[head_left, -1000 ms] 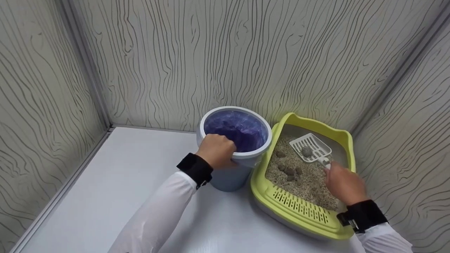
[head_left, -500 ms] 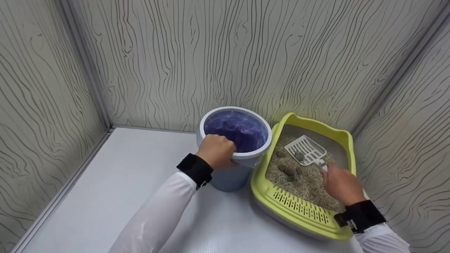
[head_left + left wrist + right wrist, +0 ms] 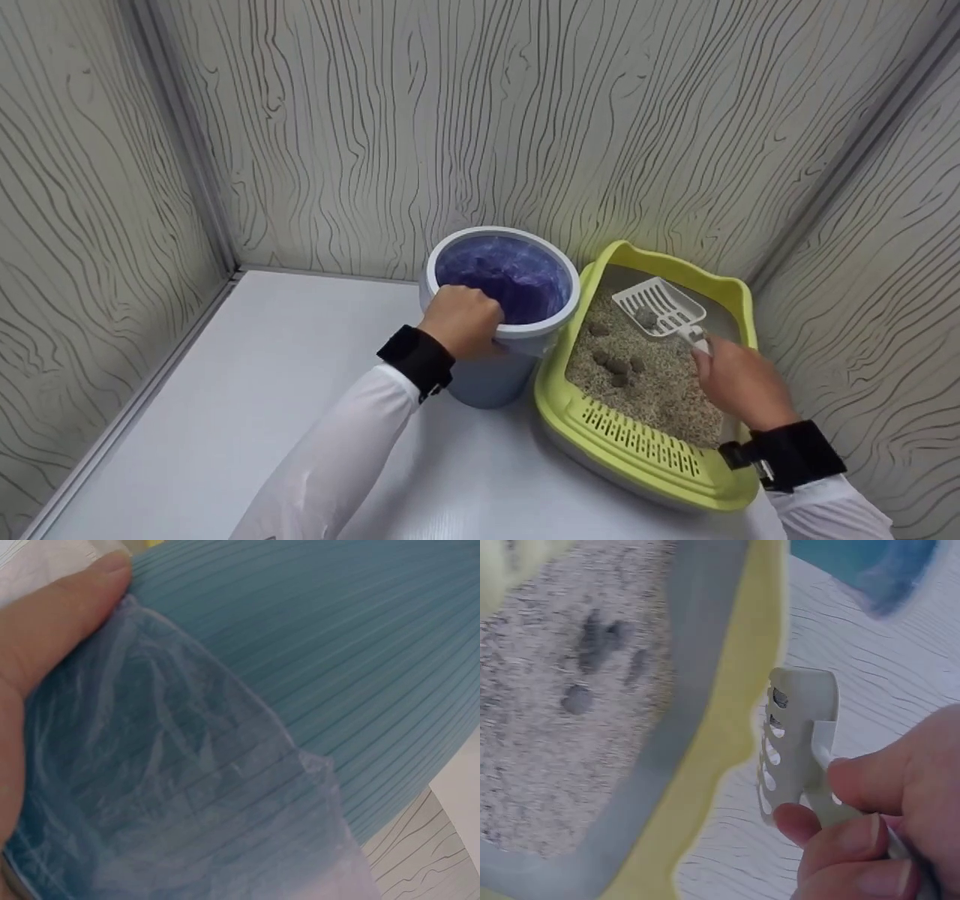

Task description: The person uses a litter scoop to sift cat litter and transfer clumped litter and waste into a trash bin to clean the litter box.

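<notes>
My left hand (image 3: pixel 461 322) grips the near rim of a blue-grey waste bin (image 3: pixel 487 382). A purple plastic liner (image 3: pixel 517 289) fills the bin; its thin edge folds over the outside, and in the left wrist view the thumb (image 3: pixel 64 626) lies against it. My right hand (image 3: pixel 746 386) holds a white slotted litter scoop (image 3: pixel 691 310) by the handle. On the scoop sits a grey clump (image 3: pixel 645 316). In the head view, the scoop appears over the far part of a yellow-rimmed litter box (image 3: pixel 739 315). Several more clumps (image 3: pixel 617 367) lie on the sandy litter (image 3: pixel 660 405).
Bin and litter box stand side by side on a white table (image 3: pixel 300 360), close to the wood-patterned back wall (image 3: pixel 390 135). Another patterned wall (image 3: pixel 885 300) rises close to the right arm. Pierced holes mark the box's front ledge (image 3: pixel 637 442).
The scoop dipped slightly left and toward me, then rose back up and right with the right hand. The clump now lies nearer the scoop's left edge. The left hand stays put.
</notes>
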Available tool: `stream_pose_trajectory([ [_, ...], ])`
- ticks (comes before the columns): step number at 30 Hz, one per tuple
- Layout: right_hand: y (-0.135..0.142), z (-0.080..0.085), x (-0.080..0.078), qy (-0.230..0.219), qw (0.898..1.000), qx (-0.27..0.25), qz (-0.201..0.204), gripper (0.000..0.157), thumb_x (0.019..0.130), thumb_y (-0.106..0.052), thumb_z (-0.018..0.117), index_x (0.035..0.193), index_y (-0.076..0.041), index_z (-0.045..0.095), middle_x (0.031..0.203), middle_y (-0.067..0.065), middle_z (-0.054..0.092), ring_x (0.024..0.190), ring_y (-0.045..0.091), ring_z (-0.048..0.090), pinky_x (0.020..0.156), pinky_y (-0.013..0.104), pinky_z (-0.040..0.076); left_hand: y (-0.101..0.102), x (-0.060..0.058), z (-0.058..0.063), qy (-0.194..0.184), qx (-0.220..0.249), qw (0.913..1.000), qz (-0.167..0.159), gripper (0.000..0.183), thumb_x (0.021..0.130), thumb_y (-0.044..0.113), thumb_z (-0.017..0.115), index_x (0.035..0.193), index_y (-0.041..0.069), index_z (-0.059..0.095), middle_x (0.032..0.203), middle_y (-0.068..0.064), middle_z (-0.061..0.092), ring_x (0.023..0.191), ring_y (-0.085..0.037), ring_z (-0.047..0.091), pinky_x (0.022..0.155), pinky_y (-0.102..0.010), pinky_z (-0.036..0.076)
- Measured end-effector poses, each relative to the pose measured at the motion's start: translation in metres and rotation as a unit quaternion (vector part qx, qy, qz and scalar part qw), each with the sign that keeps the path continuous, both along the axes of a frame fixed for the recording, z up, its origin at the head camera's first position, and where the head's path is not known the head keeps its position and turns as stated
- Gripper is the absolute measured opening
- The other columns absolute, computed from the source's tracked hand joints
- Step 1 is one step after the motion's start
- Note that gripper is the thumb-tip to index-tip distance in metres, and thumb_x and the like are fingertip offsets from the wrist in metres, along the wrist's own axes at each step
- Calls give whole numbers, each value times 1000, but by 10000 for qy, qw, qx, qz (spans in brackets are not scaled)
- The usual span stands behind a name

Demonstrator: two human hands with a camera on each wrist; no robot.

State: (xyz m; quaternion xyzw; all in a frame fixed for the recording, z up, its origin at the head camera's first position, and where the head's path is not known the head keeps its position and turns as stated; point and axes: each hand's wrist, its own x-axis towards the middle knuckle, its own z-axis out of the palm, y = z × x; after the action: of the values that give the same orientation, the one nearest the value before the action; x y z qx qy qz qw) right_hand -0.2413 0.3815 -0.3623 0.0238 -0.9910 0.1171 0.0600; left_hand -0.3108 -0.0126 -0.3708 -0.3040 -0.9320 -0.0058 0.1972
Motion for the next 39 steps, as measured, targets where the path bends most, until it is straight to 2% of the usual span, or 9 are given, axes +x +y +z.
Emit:
stream_pose_trajectory([
  [8, -28, 63, 4, 445, 9986, -75, 274, 33, 108, -25, 49, 121, 4, 60, 74, 7, 57, 56, 19, 51, 47, 33, 41, 0, -1, 0, 16, -14, 10000, -26, 59, 70, 61, 88, 57, 21, 45, 57, 5, 58, 53, -18, 54, 56, -47, 55],
  [12, -55, 91, 2, 553, 9970, -164, 509, 34, 109, -27, 48, 120, 1, 62, 72, 5, 54, 55, 17, 48, 45, 30, 40, -1, -1, 1, -12, -17, 10000, -13, 58, 70, 61, 87, 56, 21, 48, 58, 4, 61, 54, -19, 56, 56, -47, 55],
  [16, -87, 104, -8, 582, 9950, -212, 784, 28, 108, -26, 50, 113, -3, 65, 74, 4, 56, 56, 17, 49, 46, 29, 41, -1, -1, 1, -62, -23, 10000, 14, 55, 69, 62, 87, 57, 21, 53, 60, 3, 64, 55, -20, 60, 56, -47, 55],
  [22, -127, 81, -33, 1587, 9775, 191, 1375, 15, 104, -16, 58, 99, -4, 64, 74, 7, 61, 55, 17, 51, 50, 31, 44, 0, 1, 1, -35, -56, 9999, 79, 50, 69, 61, 88, 60, 20, 61, 64, 1, 70, 61, -24, 68, 58, -47, 56],
  [25, -139, 63, -43, 2527, 9521, 655, 1594, 11, 103, -13, 60, 97, -4, 64, 71, 10, 62, 51, 22, 52, 45, 36, 44, 1, 1, 2, -78, -79, 9999, 94, 48, 70, 61, 88, 61, 21, 64, 66, -1, 71, 63, -25, 70, 58, -48, 56],
  [29, -145, 45, -51, 3571, 9068, 1313, 1815, 3, 99, -5, 62, 98, -5, 65, 71, 14, 63, 52, 28, 55, 40, 42, 45, 2, 1, 2, -99, -94, 9999, 99, 48, 70, 62, 88, 65, 19, 66, 68, -1, 72, 64, -26, 70, 59, -48, 57],
  [33, -145, 37, -55, 4134, 8763, 1566, 1917, 12, 92, 4, 62, 97, -7, 65, 71, 14, 61, 55, 29, 55, 39, 43, 46, 2, 1, 3, -75, -80, 9999, 80, 50, 70, 63, 87, 64, 19, 64, 67, 0, 72, 63, -25, 70, 59, -48, 57],
  [36, -144, 36, -56, 4182, 8752, 1489, 1922, 9, 93, 0, 63, 96, -8, 63, 67, 12, 56, 53, 27, 50, 38, 42, 44, 2, 0, 2, -79, -54, 9999, 71, 52, 69, 64, 87, 60, 20, 61, 65, 1, 71, 61, -23, 68, 58, -48, 57],
  [39, -141, 36, -55, 4000, 8885, 1190, 1906, 4, 98, -9, 66, 95, -9, 63, 64, 10, 52, 50, 25, 47, 39, 42, 42, 1, -1, 1, -72, -33, 9999, 70, 54, 69, 64, 87, 58, 20, 58, 64, 1, 69, 60, -22, 67, 57, -48, 56],
])
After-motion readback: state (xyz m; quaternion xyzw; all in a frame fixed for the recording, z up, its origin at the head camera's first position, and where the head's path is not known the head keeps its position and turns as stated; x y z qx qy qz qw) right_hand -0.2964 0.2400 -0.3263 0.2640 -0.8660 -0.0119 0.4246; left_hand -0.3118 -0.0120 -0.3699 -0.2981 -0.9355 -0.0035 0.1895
